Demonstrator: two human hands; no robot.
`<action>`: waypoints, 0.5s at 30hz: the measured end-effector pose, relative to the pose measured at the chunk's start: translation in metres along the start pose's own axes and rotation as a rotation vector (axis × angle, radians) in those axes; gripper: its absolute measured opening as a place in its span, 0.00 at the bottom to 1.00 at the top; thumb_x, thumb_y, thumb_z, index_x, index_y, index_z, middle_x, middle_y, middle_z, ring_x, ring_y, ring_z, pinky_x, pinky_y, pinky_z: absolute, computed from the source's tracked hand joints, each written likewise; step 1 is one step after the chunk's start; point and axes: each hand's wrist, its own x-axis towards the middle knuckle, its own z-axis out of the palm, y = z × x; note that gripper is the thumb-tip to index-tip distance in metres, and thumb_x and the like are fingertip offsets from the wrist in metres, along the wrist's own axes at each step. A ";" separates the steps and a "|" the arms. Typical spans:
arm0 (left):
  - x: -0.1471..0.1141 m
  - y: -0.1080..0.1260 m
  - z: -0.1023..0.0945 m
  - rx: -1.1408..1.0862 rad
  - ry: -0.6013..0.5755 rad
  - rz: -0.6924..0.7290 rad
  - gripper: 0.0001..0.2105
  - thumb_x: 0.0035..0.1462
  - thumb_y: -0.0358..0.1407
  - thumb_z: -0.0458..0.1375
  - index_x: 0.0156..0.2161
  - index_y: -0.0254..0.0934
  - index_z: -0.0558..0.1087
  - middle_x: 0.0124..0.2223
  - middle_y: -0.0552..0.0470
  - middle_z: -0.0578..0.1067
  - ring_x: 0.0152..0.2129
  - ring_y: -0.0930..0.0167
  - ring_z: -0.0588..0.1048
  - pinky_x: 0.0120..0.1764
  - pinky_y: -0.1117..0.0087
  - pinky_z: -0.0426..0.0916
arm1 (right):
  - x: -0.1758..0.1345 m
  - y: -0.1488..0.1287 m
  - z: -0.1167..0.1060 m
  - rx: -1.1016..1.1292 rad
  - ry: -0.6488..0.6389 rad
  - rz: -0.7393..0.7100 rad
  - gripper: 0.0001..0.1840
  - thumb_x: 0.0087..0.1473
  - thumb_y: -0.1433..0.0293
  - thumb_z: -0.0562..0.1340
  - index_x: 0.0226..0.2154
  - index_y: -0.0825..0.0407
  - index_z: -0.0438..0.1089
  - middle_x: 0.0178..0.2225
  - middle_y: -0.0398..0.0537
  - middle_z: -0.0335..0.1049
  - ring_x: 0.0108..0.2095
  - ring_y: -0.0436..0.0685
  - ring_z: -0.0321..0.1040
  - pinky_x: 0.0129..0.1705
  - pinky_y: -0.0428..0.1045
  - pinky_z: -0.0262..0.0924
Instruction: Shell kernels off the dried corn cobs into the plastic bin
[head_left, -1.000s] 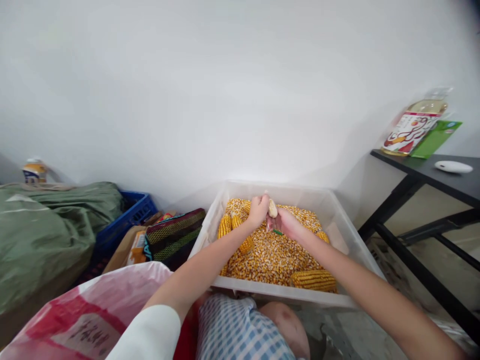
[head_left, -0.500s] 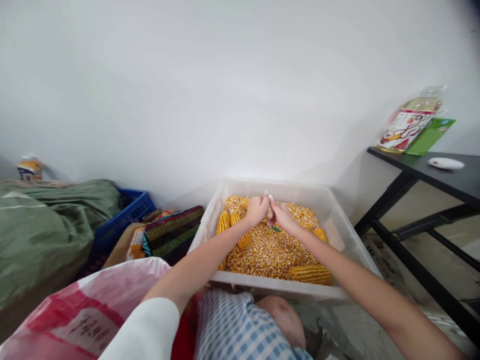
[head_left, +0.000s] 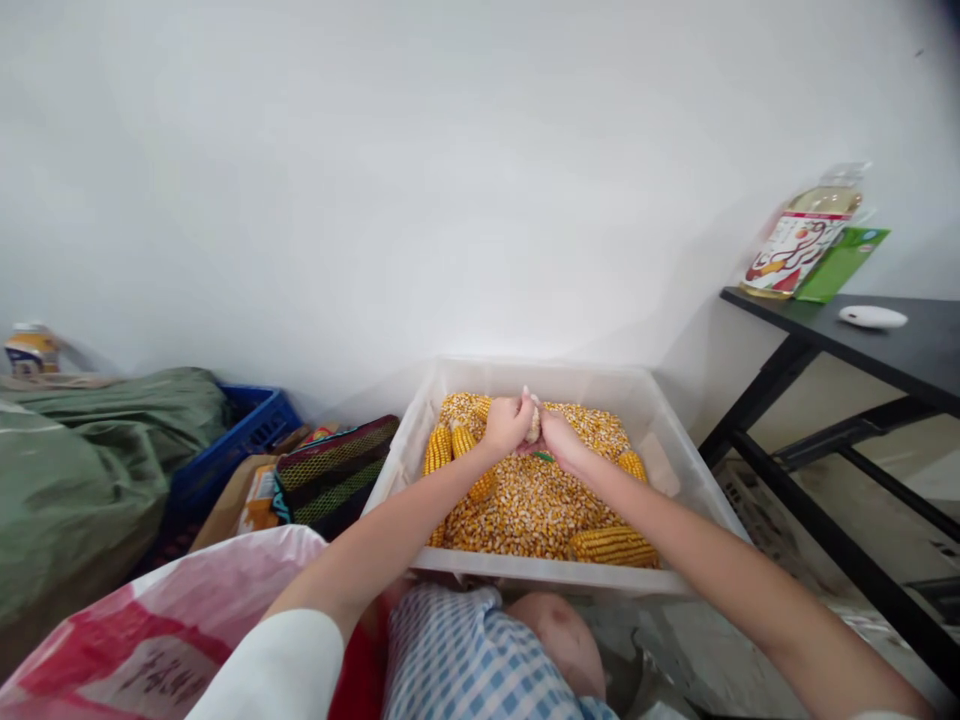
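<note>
Both hands are close together over a translucent plastic bin (head_left: 660, 420) filled with loose corn kernels (head_left: 517, 510). A pale, mostly bare corn cob (head_left: 534, 424) is between them. My left hand (head_left: 508, 424) is closed on the cob from the left, thumb up. From the other side my right hand (head_left: 561, 438) wraps round the same cob, its fingers partly hidden. A small green item (head_left: 544, 456) shows just under the hands; I cannot make out what it is. Whole yellow ears of corn (head_left: 437, 452) lie at the bin's left, and another ear (head_left: 613, 547) rests at the near right.
A black table (head_left: 919, 335) at the right bears an oil-like bottle (head_left: 802, 240), a green packet (head_left: 844, 264) and a white device (head_left: 872, 317). At left are a blue crate (head_left: 259, 420), green cloth (head_left: 97, 440), a mesh bag (head_left: 337, 475) and a red-white sack (head_left: 187, 610).
The view has shifted slightly, so the surroundings sit a little further left. My hands stay on the cob, and the right fingers have curled in closer round it.
</note>
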 end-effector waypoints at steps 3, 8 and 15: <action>0.004 -0.001 0.001 -0.191 0.008 -0.160 0.26 0.57 0.47 0.41 0.13 0.36 0.61 0.12 0.54 0.60 0.12 0.76 0.60 0.20 0.73 0.49 | 0.003 -0.001 -0.005 0.037 -0.083 0.072 0.21 0.55 0.58 0.49 0.28 0.55 0.68 0.17 0.47 0.69 0.17 0.51 0.64 0.21 0.48 0.62; 0.012 0.002 -0.009 -0.484 0.034 -0.302 0.24 0.55 0.50 0.43 0.16 0.37 0.60 0.12 0.56 0.59 0.11 0.77 0.60 0.17 0.74 0.52 | 0.000 -0.012 -0.006 0.029 -0.073 0.025 0.20 0.55 0.56 0.49 0.27 0.54 0.64 0.19 0.46 0.69 0.19 0.51 0.66 0.19 0.44 0.59; 0.011 0.011 -0.018 -0.508 0.004 -0.295 0.25 0.54 0.53 0.43 0.15 0.37 0.58 0.12 0.57 0.57 0.12 0.77 0.58 0.18 0.74 0.54 | -0.004 -0.014 -0.004 -0.126 -0.136 -0.124 0.21 0.48 0.50 0.56 0.25 0.52 0.62 0.15 0.39 0.63 0.14 0.47 0.60 0.17 0.43 0.57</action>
